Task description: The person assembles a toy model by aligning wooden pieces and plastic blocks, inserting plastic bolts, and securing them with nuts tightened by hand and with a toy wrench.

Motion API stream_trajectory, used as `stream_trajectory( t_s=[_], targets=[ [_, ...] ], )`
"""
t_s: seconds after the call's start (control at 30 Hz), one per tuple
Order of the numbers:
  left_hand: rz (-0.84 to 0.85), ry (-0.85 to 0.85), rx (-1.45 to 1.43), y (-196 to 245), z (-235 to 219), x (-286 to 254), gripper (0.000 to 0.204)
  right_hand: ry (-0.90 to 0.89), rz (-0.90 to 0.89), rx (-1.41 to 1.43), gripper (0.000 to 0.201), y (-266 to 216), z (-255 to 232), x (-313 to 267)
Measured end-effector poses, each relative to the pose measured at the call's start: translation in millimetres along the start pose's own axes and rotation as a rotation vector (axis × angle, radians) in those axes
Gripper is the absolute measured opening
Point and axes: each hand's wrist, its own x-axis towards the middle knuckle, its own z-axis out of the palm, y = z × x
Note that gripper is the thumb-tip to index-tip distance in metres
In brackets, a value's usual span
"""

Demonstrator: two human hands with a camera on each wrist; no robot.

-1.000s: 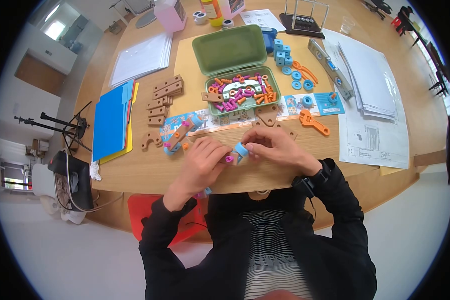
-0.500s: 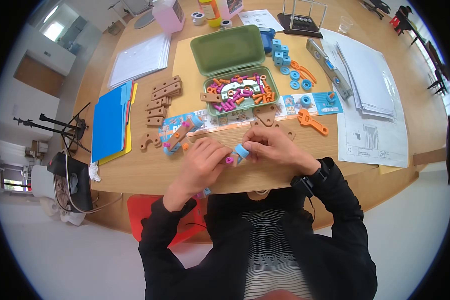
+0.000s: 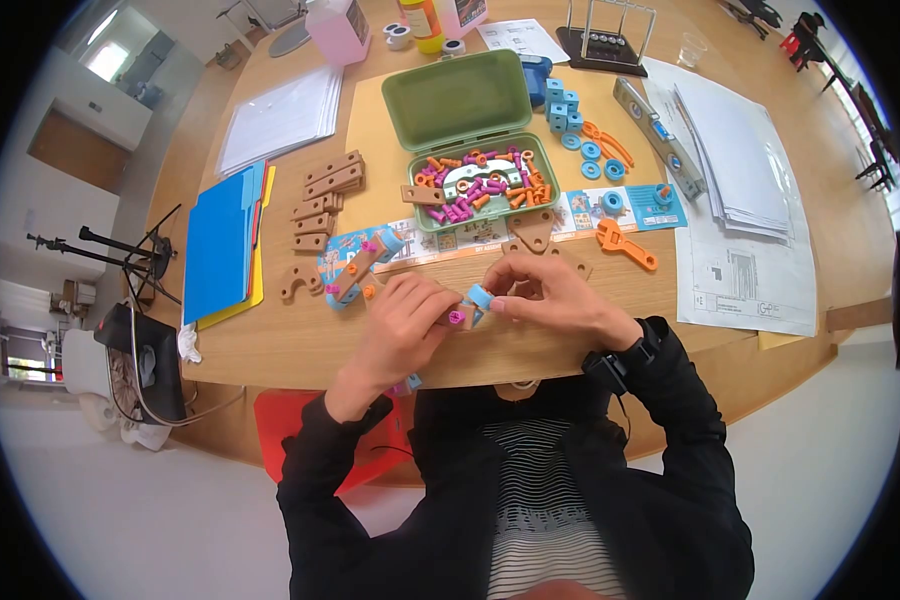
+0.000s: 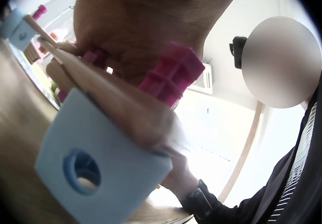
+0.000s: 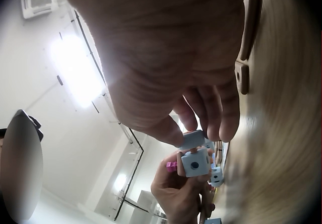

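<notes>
My left hand [image 3: 407, 320] grips a wooden strip [image 4: 108, 91] fitted with a blue cube [image 4: 103, 166] and a magenta bolt [image 4: 173, 73] at its near end. A blue wheel [image 5: 191, 140] stands off the cube's side, with a bit of orange bolt between them. My right hand [image 3: 545, 295] pinches that wheel, thumb on its edge and fingertips behind it. To the left on the table lies another assembly of a wooden strip [image 3: 358, 272], blue pieces and magenta and orange bolts. The left fingers' undersides are hidden in the head view.
An open green box [image 3: 458, 218] holds magenta and orange bolts. Wooden strips [image 3: 320, 205] are piled left. Blue cubes [image 3: 560, 105], blue discs [image 3: 590, 151], orange pliers [image 3: 610, 145] and an orange wrench [image 3: 627, 246] lie right. A spirit level [image 3: 660, 138] rests beside papers [image 3: 735, 170].
My right fingers have shifted around the blue wheel, which shows at a slightly different tilt. The left hand keeps its hold on the strip in almost the same place.
</notes>
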Motion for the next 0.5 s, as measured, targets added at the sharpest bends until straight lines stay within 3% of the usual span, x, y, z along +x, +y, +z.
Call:
stream_trajectory(
  t_s=[0.13, 0.23, 0.37, 0.5],
  targets=[
    [0.001, -0.002, -0.001, 1, 0, 0, 0.04, 0.038, -0.097, -0.035, 0.018, 5, 1, 3],
    [0.005, -0.009, -0.001, 3, 1, 1, 0.039, 0.03, -0.029, 0.104, 0.015, 5, 3, 3],
    [0.011, -0.014, -0.005, 6, 1, 2, 0.041, 0.06, -0.025, 0.032, 0.015, 11, 5, 6],
    [0.018, -0.006, -0.005, 6, 3, 3, 0.042, 0.111, -0.046, -0.053, 0.025, 19, 6, 9]
  ],
)
